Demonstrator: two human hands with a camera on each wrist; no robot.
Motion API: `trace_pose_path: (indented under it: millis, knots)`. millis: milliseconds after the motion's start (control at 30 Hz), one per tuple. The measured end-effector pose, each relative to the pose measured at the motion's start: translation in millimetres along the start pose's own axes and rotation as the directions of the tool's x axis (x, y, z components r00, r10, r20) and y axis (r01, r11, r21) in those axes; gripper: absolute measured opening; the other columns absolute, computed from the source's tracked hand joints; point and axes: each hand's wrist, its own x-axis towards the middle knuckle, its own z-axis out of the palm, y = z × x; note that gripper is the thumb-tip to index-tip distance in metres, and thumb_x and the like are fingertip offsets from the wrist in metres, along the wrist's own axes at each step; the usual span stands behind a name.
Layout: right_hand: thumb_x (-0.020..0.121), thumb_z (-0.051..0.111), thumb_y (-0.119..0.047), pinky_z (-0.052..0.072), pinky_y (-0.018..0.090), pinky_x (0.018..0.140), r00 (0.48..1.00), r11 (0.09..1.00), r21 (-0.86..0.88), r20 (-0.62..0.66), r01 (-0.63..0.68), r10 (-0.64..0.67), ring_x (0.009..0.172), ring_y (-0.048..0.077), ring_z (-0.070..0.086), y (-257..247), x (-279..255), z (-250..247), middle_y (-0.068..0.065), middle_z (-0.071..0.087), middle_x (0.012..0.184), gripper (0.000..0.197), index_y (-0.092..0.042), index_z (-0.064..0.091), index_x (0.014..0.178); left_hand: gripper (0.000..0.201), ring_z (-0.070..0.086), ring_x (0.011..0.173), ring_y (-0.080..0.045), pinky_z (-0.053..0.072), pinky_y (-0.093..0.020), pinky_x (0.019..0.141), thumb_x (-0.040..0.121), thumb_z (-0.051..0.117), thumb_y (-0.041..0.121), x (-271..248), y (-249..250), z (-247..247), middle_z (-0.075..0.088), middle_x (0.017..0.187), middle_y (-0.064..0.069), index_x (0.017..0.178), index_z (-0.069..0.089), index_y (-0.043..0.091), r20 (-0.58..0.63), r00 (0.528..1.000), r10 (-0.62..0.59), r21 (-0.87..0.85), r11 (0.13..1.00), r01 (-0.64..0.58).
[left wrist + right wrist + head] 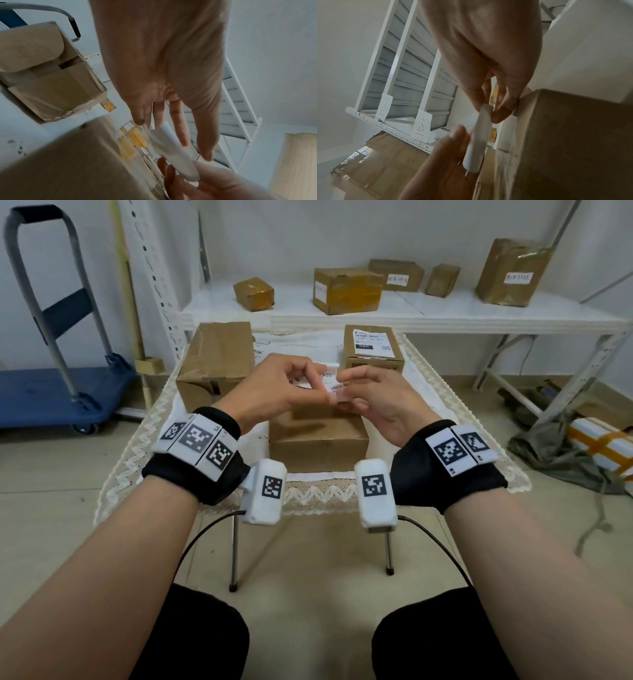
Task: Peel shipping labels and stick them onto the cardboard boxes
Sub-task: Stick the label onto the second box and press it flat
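Note:
Over the small table, both hands hold one white shipping label (326, 379) between them. My left hand (308, 381) grips its left side, fingers curled round it. My right hand (346, 386) pinches its right edge between thumb and finger. The right wrist view shows that pinch on the label (477, 139), with left-hand fingers lower on the strip. The label (173, 152) looks blurred in the left wrist view. Right under the hands sits a plain cardboard box (318, 440). A taller plain box (215, 361) stands at the left. At the far right, another box (373, 347) carries a printed label on top.
The table wears a white lace cloth (479, 419). Behind it a white shelf (411, 313) holds several taped boxes. A blue hand trolley (61, 392) stands on the floor at the left, and bags and a wrapped parcel (596, 446) lie at the right.

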Motion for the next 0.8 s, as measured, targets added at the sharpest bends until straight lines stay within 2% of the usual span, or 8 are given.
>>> trace_pose_path:
  millis: [100, 167, 233, 333, 433, 500, 667, 800]
  knots:
    - [0.091, 0.060, 0.016, 0.057, 0.018, 0.064, 1.000, 0.998, -0.067, 0.005, 0.009, -0.009, 0.090, 0.018, 0.067, 1, 0, 2, 0.020, 0.067, 0.119, 0.026, -0.003, 0.071, 0.105, 0.014, 0.065, 0.115, -0.012, 0.048, -0.034, 0.106, 0.094, 0.070, 0.032, 2, -2, 0, 0.072, 0.122, 0.006, 0.082, 0.073, 0.025, -0.079, 0.997, -0.004, 0.003, 1.000, 0.004]
    - [0.091, 0.059, 0.017, 0.056, 0.017, 0.062, 1.000, 0.995, -0.099, 0.011, 0.008, -0.007, 0.091, 0.018, 0.066, 2, 0, 2, 0.021, 0.064, 0.128, 0.030, -0.003, 0.072, 0.109, 0.018, 0.065, 0.113, -0.019, 0.048, -0.037, 0.103, 0.100, 0.062, 0.027, 5, -6, -1, 0.074, 0.115, 0.000, 0.086, 0.073, 0.025, -0.135, 0.991, 0.020, 0.033, 0.999, -0.015]
    - [0.090, 0.060, 0.018, 0.055, 0.017, 0.061, 1.000, 0.993, -0.119, 0.021, 0.004, -0.001, 0.093, 0.019, 0.066, 2, -1, 1, 0.022, 0.063, 0.131, 0.033, -0.004, 0.073, 0.110, 0.015, 0.065, 0.111, -0.017, 0.050, -0.035, 0.103, 0.100, 0.062, 0.018, 7, -10, -3, 0.074, 0.113, -0.001, 0.093, 0.073, 0.023, -0.162, 0.986, 0.030, 0.051, 0.998, -0.022]
    - [0.089, 0.061, 0.019, 0.055, 0.016, 0.061, 1.000, 0.990, -0.137, 0.018, 0.013, -0.010, 0.093, 0.018, 0.067, 4, -2, 4, 0.021, 0.064, 0.130, 0.037, -0.002, 0.072, 0.117, 0.019, 0.065, 0.114, -0.014, 0.052, -0.028, 0.099, 0.091, 0.072, 0.005, 8, -14, -7, 0.072, 0.114, 0.000, 0.097, 0.073, 0.023, -0.146, 0.989, 0.028, 0.060, 0.998, -0.020]
    - [0.087, 0.064, 0.018, 0.052, 0.014, 0.059, 0.999, 0.981, -0.192, 0.014, 0.042, -0.040, 0.095, 0.017, 0.065, 7, -3, 4, 0.019, 0.065, 0.128, 0.042, -0.003, 0.072, 0.122, 0.031, 0.062, 0.117, -0.012, 0.052, -0.033, 0.102, 0.082, 0.079, 0.001, 6, -15, -8, 0.070, 0.116, 0.002, 0.101, 0.071, 0.024, -0.101, 0.995, 0.025, 0.074, 0.997, -0.018]
    - [0.087, 0.064, 0.019, 0.052, 0.013, 0.057, 0.999, 0.980, -0.191, 0.025, 0.048, -0.045, 0.089, 0.016, 0.066, 6, -4, 2, 0.018, 0.067, 0.125, 0.042, -0.003, 0.072, 0.122, 0.035, 0.062, 0.118, -0.010, 0.053, -0.034, 0.102, 0.081, 0.080, -0.001, 7, -15, -9, 0.070, 0.117, 0.003, 0.104, 0.070, 0.023, -0.085, 0.996, 0.026, 0.089, 0.996, -0.018]
    - [0.086, 0.065, 0.020, 0.057, 0.017, 0.063, 0.997, 0.979, -0.194, 0.060, 0.062, -0.051, 0.081, 0.010, 0.067, 4, -7, 0, 0.003, 0.066, 0.103, 0.045, -0.001, 0.069, 0.126, 0.046, 0.059, 0.123, -0.011, 0.051, -0.038, 0.106, 0.074, 0.084, -0.001, 10, -14, -9, 0.068, 0.121, 0.004, 0.107, 0.067, 0.026, -0.067, 0.998, 0.016, 0.110, 0.994, -0.009]
    - [0.085, 0.067, 0.017, 0.060, 0.019, 0.070, 0.994, 0.968, -0.237, 0.077, 0.088, -0.071, 0.085, 0.013, 0.069, 2, -6, 3, 0.009, 0.069, 0.115, 0.047, -0.004, 0.070, 0.126, 0.048, 0.057, 0.127, -0.013, 0.048, -0.041, 0.109, 0.073, 0.087, 0.003, 11, -18, -12, 0.066, 0.126, 0.003, 0.106, 0.066, 0.031, -0.053, 0.999, 0.001, 0.128, 0.992, 0.006]
